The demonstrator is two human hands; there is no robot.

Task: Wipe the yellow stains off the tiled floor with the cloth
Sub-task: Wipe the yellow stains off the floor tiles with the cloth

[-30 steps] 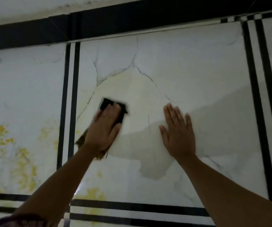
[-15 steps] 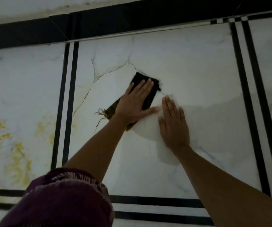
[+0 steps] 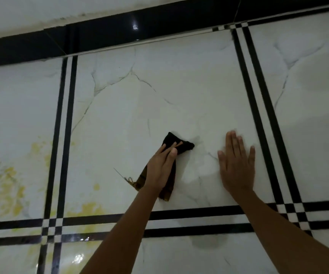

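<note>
A dark brown-black cloth (image 3: 181,144) lies on the white marbled floor tile (image 3: 159,107), and my left hand (image 3: 160,167) presses down on it with fingers closed over its upper part. A frayed thread trails from the cloth's lower left end. My right hand (image 3: 236,165) rests flat on the same tile just right of the cloth, fingers spread and holding nothing. Yellow stains (image 3: 7,175) cover the tile to the left, and more yellow stains (image 3: 90,209) sit at the lower left corner of the middle tile and across the black stripes below.
Black double stripes (image 3: 64,135) separate the tiles on the left, right and bottom. A black skirting band (image 3: 120,34) runs along the far edge, with a pale wall above it. A glossy tile lies nearest me.
My left hand has drawn the cloth back down toward me and slightly right. The view has shifted, showing the lower stripes and more stains. My right hand stays flat on the tile.
</note>
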